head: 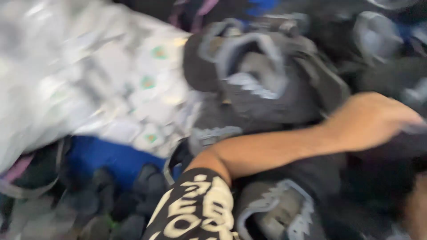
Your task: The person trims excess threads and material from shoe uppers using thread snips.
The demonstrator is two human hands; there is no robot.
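Grey and black fabric fills most of the blurred view: a heap of dark padded items, possibly shoes or shoe uppers, with pale grey linings and white zigzag trim. One grey shoe-like piece (262,75) lies open-side-up near the top centre, and another (275,213) sits at the bottom edge, just below the person's forearm.

An arm in a black sleeve with cream lettering (195,209) crosses from the bottom centre toward the right. Which arm it is cannot be told for sure, but it reads as the left hand (373,118), stretched across the pile. That hand rests knuckles-up on the dark items at the right, and its fingers curl down into a dark piece (409,142) beneath them; whether they actually grasp it is too smeared to tell. A sliver of skin at the lower right corner may be the right hand (416,213), with its state hidden.

To the left, a large silvery-white plastic sack (89,84) with small green marks lies over the heap, touching the grey piece. Beneath the sack a blue surface (111,158) shows, with more dark pieces in front of it.
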